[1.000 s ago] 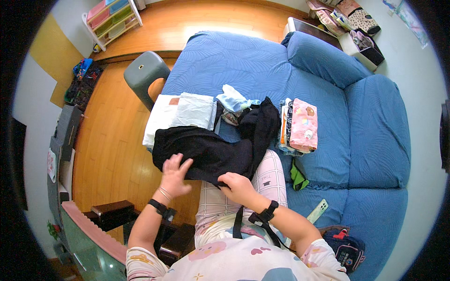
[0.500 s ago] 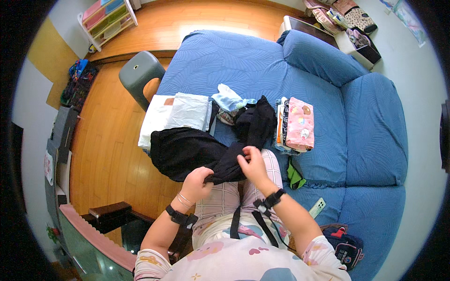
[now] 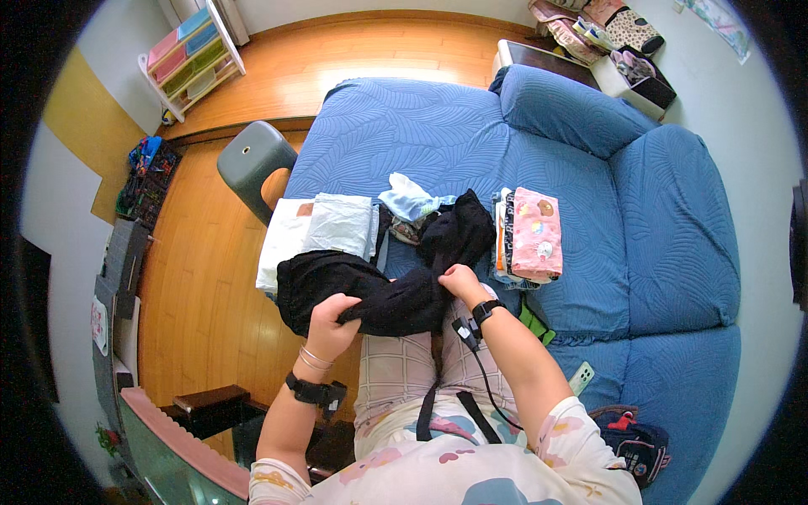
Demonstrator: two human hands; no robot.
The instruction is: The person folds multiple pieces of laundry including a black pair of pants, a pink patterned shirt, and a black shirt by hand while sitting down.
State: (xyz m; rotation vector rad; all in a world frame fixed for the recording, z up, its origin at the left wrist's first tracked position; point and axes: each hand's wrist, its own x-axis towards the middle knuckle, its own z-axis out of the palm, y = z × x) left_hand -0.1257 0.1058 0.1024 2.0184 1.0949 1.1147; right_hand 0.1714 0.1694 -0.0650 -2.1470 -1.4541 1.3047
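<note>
A soft black garment (image 3: 383,299), its kind hard to make out, lies bunched across my thighs and stretches up onto the blue sofa. My left hand (image 3: 334,324) grips its near left edge, thumb on top. Farther right, my right hand (image 3: 464,284) pinches the cloth near the middle, where the far part (image 3: 459,231) heaps up on the seat. Behind the garment sit folded white and pale grey clothes (image 3: 341,220) on the left and a small light blue and white cloth (image 3: 410,198). To the right stands a folded stack topped with a pink printed piece (image 3: 537,236).
The blue-covered sofa (image 3: 572,168) fills the middle and right. A grey stool (image 3: 252,160) stands at its left side. Near my right arm lie a green cloth (image 3: 534,322), a phone (image 3: 581,378) and a dark bag (image 3: 638,450). A glass-topped table (image 3: 181,459) is at lower left.
My left hand has shifted left along the garment, and my right hand has moved slightly right. The cloth between them is drawn out wider. The whole view has tilted a little.
</note>
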